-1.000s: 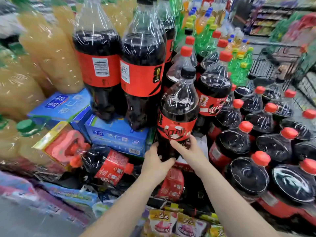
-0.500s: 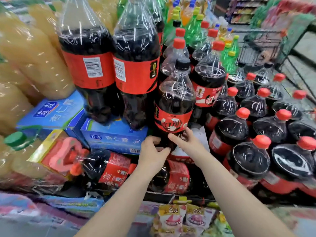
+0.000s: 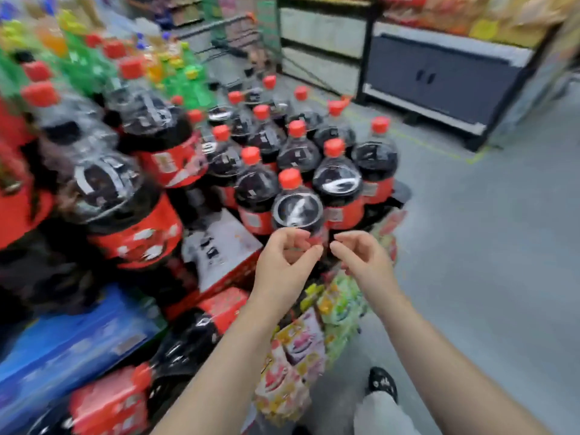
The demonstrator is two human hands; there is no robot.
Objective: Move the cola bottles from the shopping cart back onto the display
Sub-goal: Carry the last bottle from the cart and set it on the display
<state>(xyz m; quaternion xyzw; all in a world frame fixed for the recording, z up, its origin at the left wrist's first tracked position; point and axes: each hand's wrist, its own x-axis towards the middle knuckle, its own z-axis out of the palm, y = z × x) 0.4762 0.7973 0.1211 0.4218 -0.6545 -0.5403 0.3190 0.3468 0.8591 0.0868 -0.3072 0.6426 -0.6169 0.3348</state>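
Left hand (image 3: 287, 255) and right hand (image 3: 361, 257) loosely curled, empty, side by side, just before nearest red-capped cola bottle (image 3: 296, 208); more cola bottles (image 3: 337, 180) upright behind; view motion-blurred.

A: Where does the one view look from?
B: From the person's head, wide-angle, facing forward and steeply down.
A: How near is it?
B: Close. The left hand (image 3: 284, 259) and right hand (image 3: 361, 259) sit mid-frame, cola bottles (image 3: 296, 211) just beyond and to the left, grey floor (image 3: 470, 246) to the right. Much is blurred.
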